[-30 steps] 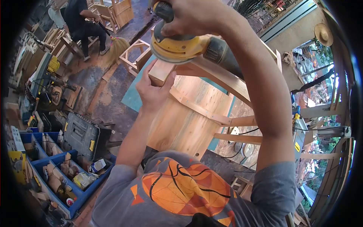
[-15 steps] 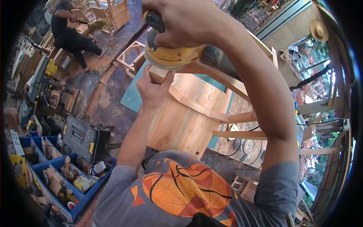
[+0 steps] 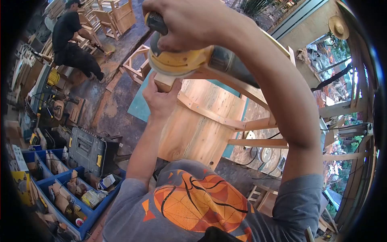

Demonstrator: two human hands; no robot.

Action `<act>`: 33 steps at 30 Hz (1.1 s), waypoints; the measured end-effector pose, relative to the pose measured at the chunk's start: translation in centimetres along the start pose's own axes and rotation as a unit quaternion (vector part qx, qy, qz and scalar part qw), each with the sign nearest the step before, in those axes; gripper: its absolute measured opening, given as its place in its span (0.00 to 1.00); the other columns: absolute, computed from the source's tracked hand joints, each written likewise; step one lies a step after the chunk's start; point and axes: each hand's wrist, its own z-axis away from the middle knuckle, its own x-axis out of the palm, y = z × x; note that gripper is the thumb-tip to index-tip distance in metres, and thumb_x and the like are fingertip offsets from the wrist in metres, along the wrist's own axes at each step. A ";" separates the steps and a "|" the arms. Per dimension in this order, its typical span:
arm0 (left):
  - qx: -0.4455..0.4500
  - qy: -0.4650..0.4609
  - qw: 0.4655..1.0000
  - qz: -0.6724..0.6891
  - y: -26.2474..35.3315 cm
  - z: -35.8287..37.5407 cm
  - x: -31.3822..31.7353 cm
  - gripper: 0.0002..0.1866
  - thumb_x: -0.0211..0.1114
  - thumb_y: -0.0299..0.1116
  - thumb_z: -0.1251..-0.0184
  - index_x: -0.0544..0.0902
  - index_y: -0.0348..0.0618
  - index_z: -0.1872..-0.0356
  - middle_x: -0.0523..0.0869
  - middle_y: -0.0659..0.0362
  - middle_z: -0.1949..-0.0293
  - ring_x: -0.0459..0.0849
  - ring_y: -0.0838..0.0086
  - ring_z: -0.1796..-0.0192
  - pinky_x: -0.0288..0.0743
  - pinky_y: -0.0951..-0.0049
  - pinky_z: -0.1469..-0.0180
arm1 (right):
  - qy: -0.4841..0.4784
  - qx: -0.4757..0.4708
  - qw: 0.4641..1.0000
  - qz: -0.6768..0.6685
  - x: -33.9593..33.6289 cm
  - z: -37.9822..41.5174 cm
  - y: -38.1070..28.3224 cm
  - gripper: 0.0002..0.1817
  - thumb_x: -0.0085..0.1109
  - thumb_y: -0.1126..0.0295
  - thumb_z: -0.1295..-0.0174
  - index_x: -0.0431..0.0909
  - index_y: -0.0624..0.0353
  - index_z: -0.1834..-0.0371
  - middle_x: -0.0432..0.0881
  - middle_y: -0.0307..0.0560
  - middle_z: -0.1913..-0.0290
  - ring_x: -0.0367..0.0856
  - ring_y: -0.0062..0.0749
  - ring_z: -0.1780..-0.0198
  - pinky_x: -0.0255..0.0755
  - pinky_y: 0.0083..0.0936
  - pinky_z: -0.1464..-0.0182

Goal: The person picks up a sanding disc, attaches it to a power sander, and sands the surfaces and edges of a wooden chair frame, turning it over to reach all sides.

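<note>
A yellow and black power sander (image 3: 177,60) is gripped from above by my right hand (image 3: 183,26), its fingers wrapped round the top handle. Below it, my left hand (image 3: 160,99) pinches a small wooden block (image 3: 164,82) between thumb and fingers. The sander's round pad meets the upper end of the block. Beneath my hands lies a wide wooden panel (image 3: 197,125) with wooden rails joined to it, over a teal surface (image 3: 140,101).
Blue divided tray (image 3: 90,218) with scraps and a black toolbox (image 3: 86,147) stand at lower left. A co-worker (image 3: 70,40) bends near wooden chairs (image 3: 115,18) at upper left. A small wooden frame (image 3: 137,64) stands beyond the panel. Straw hat (image 3: 338,27) hangs at upper right.
The sander, the block and both my hands have shifted slightly left. The co-worker has changed posture, with the broom-like tool now lower.
</note>
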 end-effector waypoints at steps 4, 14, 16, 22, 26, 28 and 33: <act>-0.030 0.012 0.999 0.040 1.0 0.0 0.0 0.25 0.81 0.27 0.38 0.80 0.29 0.43 0.90 0.54 0.51 0.87 0.76 0.50 0.81 0.71 0.46 | -0.061 0.013 0.998 0.005 -0.3 -1.2 0.7 0.19 0.61 0.69 0.43 0.78 0.63 0.48 0.86 0.64 0.54 0.86 0.58 0.47 0.81 0.50 0.48; -0.038 0.024 0.996 0.072 0.8 0.1 0.1 0.26 0.81 0.27 0.39 0.80 0.30 0.42 0.92 0.55 0.54 0.89 0.75 0.51 0.82 0.73 0.47 | -0.014 -0.014 1.000 0.011 0.9 -2.0 1.1 0.17 0.59 0.69 0.42 0.78 0.61 0.49 0.86 0.65 0.55 0.87 0.59 0.50 0.82 0.49 0.51; -0.058 0.003 0.996 0.066 0.7 0.1 -0.1 0.27 0.81 0.27 0.39 0.80 0.30 0.41 0.91 0.55 0.52 0.88 0.75 0.50 0.82 0.73 0.46 | -0.040 0.010 0.999 0.005 1.1 -2.3 0.6 0.17 0.59 0.69 0.41 0.78 0.62 0.49 0.86 0.65 0.54 0.87 0.59 0.50 0.82 0.50 0.50; -0.061 0.000 0.994 0.089 0.4 0.0 0.1 0.26 0.80 0.26 0.38 0.80 0.29 0.42 0.91 0.54 0.51 0.88 0.75 0.50 0.81 0.73 0.45 | -0.014 0.023 0.999 0.037 1.7 -1.4 0.0 0.31 0.73 0.59 0.47 0.81 0.47 0.36 0.88 0.46 0.43 0.86 0.42 0.39 0.83 0.45 0.43; -0.053 0.006 0.994 0.094 1.1 -0.2 0.1 0.23 0.79 0.25 0.38 0.81 0.30 0.44 0.91 0.56 0.52 0.88 0.75 0.50 0.81 0.73 0.45 | -0.034 0.026 0.999 0.010 1.6 -1.8 0.7 0.26 0.68 0.63 0.46 0.79 0.56 0.42 0.87 0.57 0.49 0.86 0.51 0.43 0.82 0.47 0.45; -0.053 -0.008 0.997 0.056 0.5 0.2 -0.2 0.24 0.80 0.26 0.38 0.80 0.30 0.44 0.90 0.55 0.51 0.88 0.76 0.50 0.81 0.73 0.45 | 0.002 0.008 0.999 0.043 2.7 -1.2 -0.1 0.30 0.73 0.59 0.47 0.81 0.49 0.37 0.88 0.48 0.44 0.86 0.44 0.39 0.83 0.45 0.43; -0.081 -0.009 0.995 0.059 0.2 0.4 0.1 0.23 0.80 0.26 0.38 0.81 0.29 0.45 0.90 0.55 0.52 0.87 0.76 0.51 0.81 0.74 0.45 | 0.021 0.025 0.999 0.020 2.7 -1.4 0.0 0.30 0.73 0.58 0.47 0.82 0.47 0.38 0.88 0.48 0.45 0.87 0.43 0.42 0.84 0.43 0.45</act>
